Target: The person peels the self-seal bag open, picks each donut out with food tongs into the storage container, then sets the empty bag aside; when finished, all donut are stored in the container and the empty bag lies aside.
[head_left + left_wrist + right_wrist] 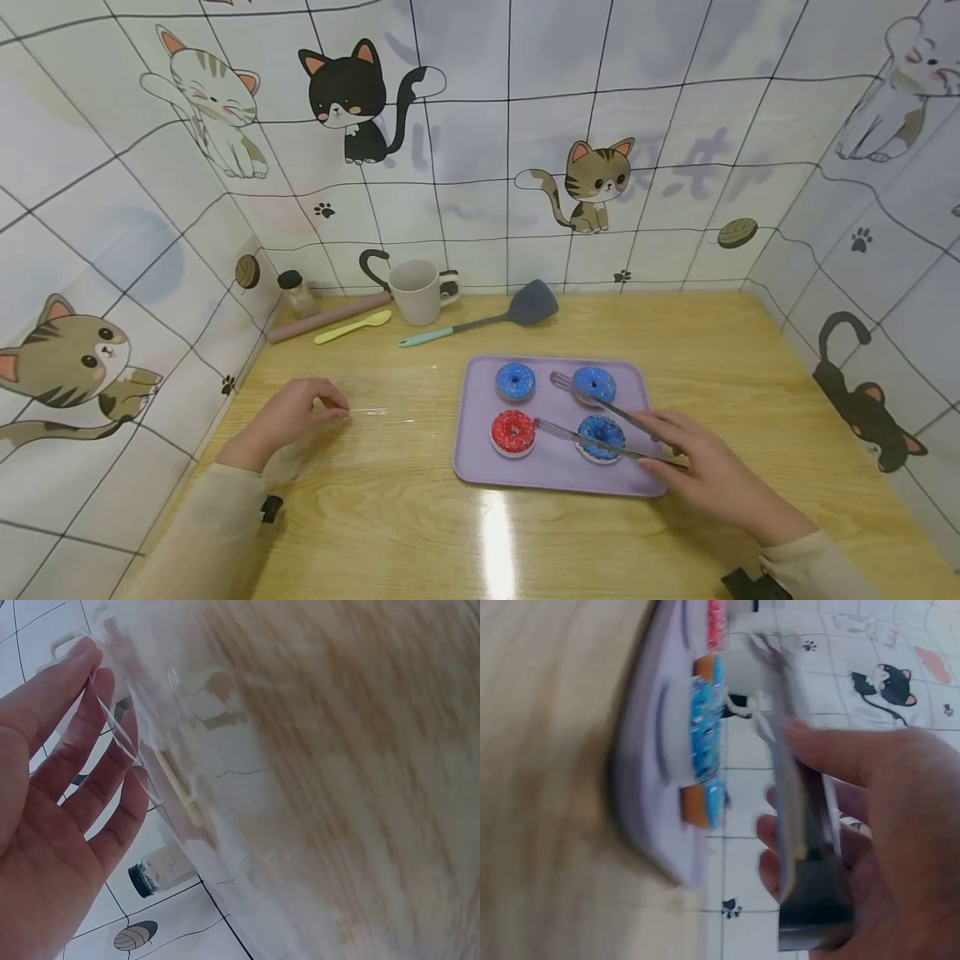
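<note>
My left hand (303, 412) pinches the edge of a clear plastic bag (367, 411) between thumb and fingertips, at the left of the table. In the left wrist view the see-through bag (232, 769) spreads out from those fingertips. My right hand (701, 467) holds metal tongs (626, 451), their arms spread, over the right part of a lilac tray (480, 467). On the tray lie a red donut (513, 446), a blue donut (515, 393) behind it, and two more blue donuts (600, 427) at the right, partly covered by the tongs.
Along the back stand a small black-capped jar (298, 296) and a pale mug (417, 293). A mauve rolling pin (330, 317), a yellow spoon (352, 327) and a dark spatula (532, 303) lie near them. Cat-print sheeting (480, 150) encloses the table's back and sides.
</note>
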A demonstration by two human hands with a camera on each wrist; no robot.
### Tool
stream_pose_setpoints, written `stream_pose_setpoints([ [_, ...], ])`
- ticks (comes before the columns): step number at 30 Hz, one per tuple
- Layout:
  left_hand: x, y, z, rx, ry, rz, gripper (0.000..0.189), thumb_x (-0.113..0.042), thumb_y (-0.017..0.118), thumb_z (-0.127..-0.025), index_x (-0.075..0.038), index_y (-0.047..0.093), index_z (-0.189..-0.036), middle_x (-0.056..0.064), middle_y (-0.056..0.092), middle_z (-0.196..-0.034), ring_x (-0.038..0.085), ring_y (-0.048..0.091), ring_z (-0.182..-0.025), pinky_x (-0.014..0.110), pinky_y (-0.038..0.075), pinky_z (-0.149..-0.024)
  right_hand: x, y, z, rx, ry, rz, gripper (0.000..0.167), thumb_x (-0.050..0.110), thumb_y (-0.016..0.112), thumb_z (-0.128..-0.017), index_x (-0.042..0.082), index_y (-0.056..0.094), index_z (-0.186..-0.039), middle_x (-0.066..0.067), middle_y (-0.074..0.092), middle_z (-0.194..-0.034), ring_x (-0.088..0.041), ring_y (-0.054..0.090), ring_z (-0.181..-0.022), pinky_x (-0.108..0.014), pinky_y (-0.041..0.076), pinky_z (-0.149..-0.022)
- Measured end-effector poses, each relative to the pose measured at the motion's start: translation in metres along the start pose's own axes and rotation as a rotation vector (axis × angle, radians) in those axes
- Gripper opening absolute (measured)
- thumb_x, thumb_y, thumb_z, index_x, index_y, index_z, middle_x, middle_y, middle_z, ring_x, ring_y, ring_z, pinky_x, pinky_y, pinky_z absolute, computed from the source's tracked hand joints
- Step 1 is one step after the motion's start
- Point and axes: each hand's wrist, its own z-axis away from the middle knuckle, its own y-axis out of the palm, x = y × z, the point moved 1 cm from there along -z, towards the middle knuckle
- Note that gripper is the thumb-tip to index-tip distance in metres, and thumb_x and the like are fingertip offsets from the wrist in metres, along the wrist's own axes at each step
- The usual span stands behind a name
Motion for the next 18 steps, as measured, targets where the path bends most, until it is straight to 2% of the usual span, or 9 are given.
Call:
stream_pose_setpoints([
  [3,0.002,0.004,-0.002,0.003,-0.01,0.005,0.006,-0.02,0.08,-0.091,-0.024,0.077,-0.088,-0.012,0.07,-0.086,0.007,0.062,-0.082,0.037,0.052,-0.077,-0.009,-0.002,0.004,-0.097,0.046,0.002,0.065,0.012,0.084,-0.087,0.013,0.059,-0.146,-0.005,0.066,-0.13,-0.017,0.064,-0.094,-0.03,0.057,-0.07],
  [5,0.003,0.005,-0.003,0.004,-0.016,0.001,0.007,-0.021,0.08,-0.092,-0.026,0.077,-0.088,-0.012,0.069,-0.085,0.006,0.061,-0.081,0.036,0.052,-0.077,-0.016,-0.004,0.006,-0.152,0.082,0.031,0.066,0.011,0.085,-0.086,0.012,0.059,-0.146,-0.007,0.066,-0.128,-0.015,0.059,-0.085,-0.026,0.051,-0.064],
  [8,0.004,0.006,-0.004,0.005,-0.021,0.005,0.006,-0.022,0.08,-0.092,-0.025,0.077,-0.088,-0.012,0.068,-0.085,0.006,0.06,-0.08,0.032,0.051,-0.074,-0.031,-0.008,0.01,-0.209,0.162,0.073,0.065,0.014,0.085,-0.086,0.008,0.058,-0.145,-0.014,0.064,-0.126,-0.018,0.054,-0.081,-0.026,0.042,-0.061],
  [10,0.003,0.006,-0.004,0.007,-0.014,0.008,0.005,-0.023,0.079,-0.092,-0.024,0.077,-0.089,-0.011,0.068,-0.085,0.006,0.059,-0.08,0.031,0.05,-0.073,-0.041,-0.011,0.012,-0.237,0.21,0.099,0.065,0.014,0.085,-0.085,0.004,0.058,-0.144,-0.019,0.064,-0.125,-0.024,0.057,-0.084,-0.028,0.043,-0.062],
  [13,0.003,0.007,-0.004,0.011,-0.009,0.014,0.005,-0.024,0.079,-0.093,-0.022,0.077,-0.089,-0.011,0.069,-0.085,0.006,0.059,-0.079,0.031,0.05,-0.072,-0.055,-0.015,0.016,-0.258,0.281,0.119,0.065,0.016,0.086,-0.085,-0.002,0.058,-0.141,-0.025,0.062,-0.125,-0.033,0.06,-0.09,-0.034,0.045,-0.065],
  [18,0.004,0.009,-0.004,0.021,-0.01,0.023,0.005,-0.022,0.08,-0.092,-0.02,0.077,-0.088,-0.011,0.069,-0.083,0.006,0.06,-0.077,0.029,0.051,-0.072,-0.071,-0.019,0.022,-0.255,0.392,0.116,0.065,0.019,0.08,-0.091,-0.01,0.053,-0.142,-0.035,0.057,-0.128,-0.048,0.059,-0.099,-0.06,0.048,-0.076],
])
